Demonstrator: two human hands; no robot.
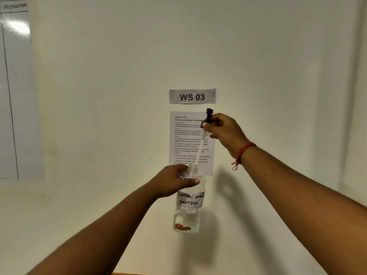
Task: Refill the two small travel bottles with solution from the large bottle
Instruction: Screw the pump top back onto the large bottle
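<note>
My left hand point(174, 182) grips the shoulder of the large clear bottle point(187, 213), held up in front of the wall. Its white label reads "Contact Lens Solution", and a little liquid sits at its bottom. The bottle's threaded neck point(192, 167) is uncovered. Above it, my right hand point(224, 132) pinches the black pump cap point(208, 117), lifted clear of the neck. The cap's thin clear tube point(201, 143) hangs down toward the opening. The two small travel bottles are out of view.
A "WS 03" sign point(192, 96) and a printed task sheet point(191, 142) are stuck to the pale wall behind the bottle. A whiteboard point(15, 92) hangs at the left. A strip of wooden counter edge point(158, 273) shows at the bottom.
</note>
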